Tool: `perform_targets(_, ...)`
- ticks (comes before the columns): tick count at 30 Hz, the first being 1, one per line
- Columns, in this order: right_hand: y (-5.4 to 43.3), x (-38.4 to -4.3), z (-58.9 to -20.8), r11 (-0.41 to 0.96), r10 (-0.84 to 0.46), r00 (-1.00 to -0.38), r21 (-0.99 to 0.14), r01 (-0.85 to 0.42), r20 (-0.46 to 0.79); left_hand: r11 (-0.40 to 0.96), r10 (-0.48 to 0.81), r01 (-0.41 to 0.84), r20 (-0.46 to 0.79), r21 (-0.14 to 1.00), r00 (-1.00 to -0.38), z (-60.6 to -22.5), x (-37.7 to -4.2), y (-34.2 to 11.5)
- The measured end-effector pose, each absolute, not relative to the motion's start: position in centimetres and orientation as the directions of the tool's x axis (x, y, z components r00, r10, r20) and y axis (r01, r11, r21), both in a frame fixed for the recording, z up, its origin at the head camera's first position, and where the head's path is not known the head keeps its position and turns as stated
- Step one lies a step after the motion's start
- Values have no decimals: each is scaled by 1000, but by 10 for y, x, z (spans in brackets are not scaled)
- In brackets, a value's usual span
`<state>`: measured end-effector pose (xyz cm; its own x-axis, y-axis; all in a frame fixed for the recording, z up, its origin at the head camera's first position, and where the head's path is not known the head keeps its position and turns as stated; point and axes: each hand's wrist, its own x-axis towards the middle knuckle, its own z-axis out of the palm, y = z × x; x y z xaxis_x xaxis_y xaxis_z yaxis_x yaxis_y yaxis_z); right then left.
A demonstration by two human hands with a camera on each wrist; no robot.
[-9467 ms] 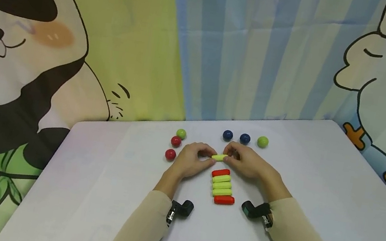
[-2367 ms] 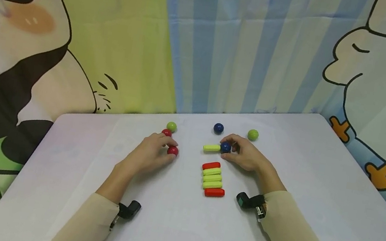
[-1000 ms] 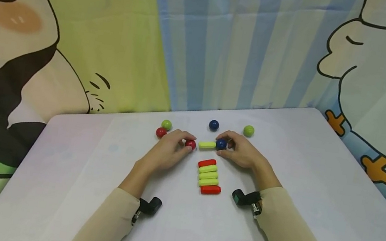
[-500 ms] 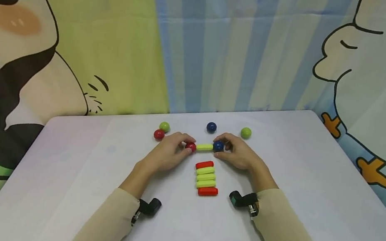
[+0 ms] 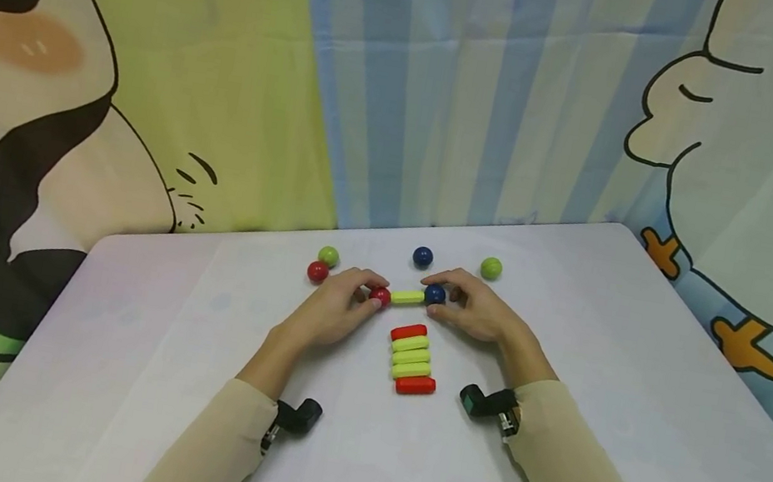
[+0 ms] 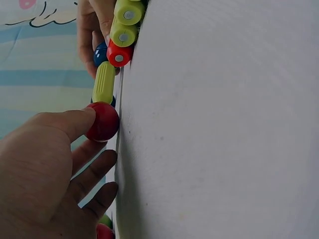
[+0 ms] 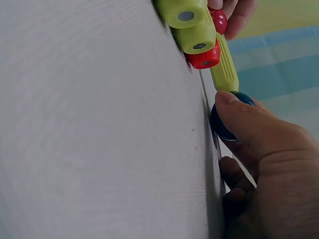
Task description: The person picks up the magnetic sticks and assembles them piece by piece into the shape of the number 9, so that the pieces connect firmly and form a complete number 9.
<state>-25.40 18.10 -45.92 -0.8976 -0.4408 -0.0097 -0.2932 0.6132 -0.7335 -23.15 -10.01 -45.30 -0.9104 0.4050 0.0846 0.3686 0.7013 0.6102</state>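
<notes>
My left hand (image 5: 334, 304) pinches a glossy red ball (image 5: 380, 296) between thumb and fingers. Opposite it, my right hand (image 5: 478, 306) pinches a dark blue ball (image 5: 434, 295). Between the two balls lies a ridged yellow-green rod (image 5: 408, 297), touching a ball at either end. In the left wrist view the rod (image 6: 103, 82) meets the red ball (image 6: 103, 122). The right wrist view has my thumb over part of the blue ball (image 7: 239, 97). Nearer me, a row of rods lies side by side: several yellow-green ones (image 5: 411, 355) between a red rod (image 5: 408, 331) and another red rod (image 5: 415, 385).
Left of my left hand sit a red ball (image 5: 317, 271) and a green ball (image 5: 328, 255). Behind my right hand are a blue ball (image 5: 422, 258) and a green ball (image 5: 492, 269). A white-covered table (image 5: 183, 377) ends at a cartoon-printed curtain (image 5: 437, 114).
Earlier both hands held the yellow-green rod. The right hand then brought a blue ball to its right end, and the left carried a red ball rightward to its left end, where it now touches.
</notes>
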Motion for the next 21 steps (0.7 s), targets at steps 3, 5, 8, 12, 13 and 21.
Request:
perform_targets(3, 182, -254, -459, 606, -445, -895, -738, -297, -5, 705, 399, 364, 83, 608, -913, -453, -232, -99)
perform_targets(5, 181, -253, -459, 604, -442, -897, -742, -292, -7, 709, 396, 363, 85, 604, -914, -453, -232, -99)
perform_targets(8, 181, -254, -458, 605, -439, -898, -742, -289, -8, 708, 395, 375, 105, 598, -913, -452, -232, -98)
perform_targets(12, 181, -254, -458, 609, -437, -899, -742, -280, -19, 700, 393, 394, 140, 596, -909, -450, -231, -98)
perform_targets(13, 181, -254, -458, 610, -435, -900, -743, -275, -24, 698, 393, 397, 145, 596, -908, -449, -231, -97)
perform_targets(21, 182, -254, -460, 615, -431, -902, -737, -280, -17, 684, 430, 431, 152, 589, -890, -444, -226, -91)
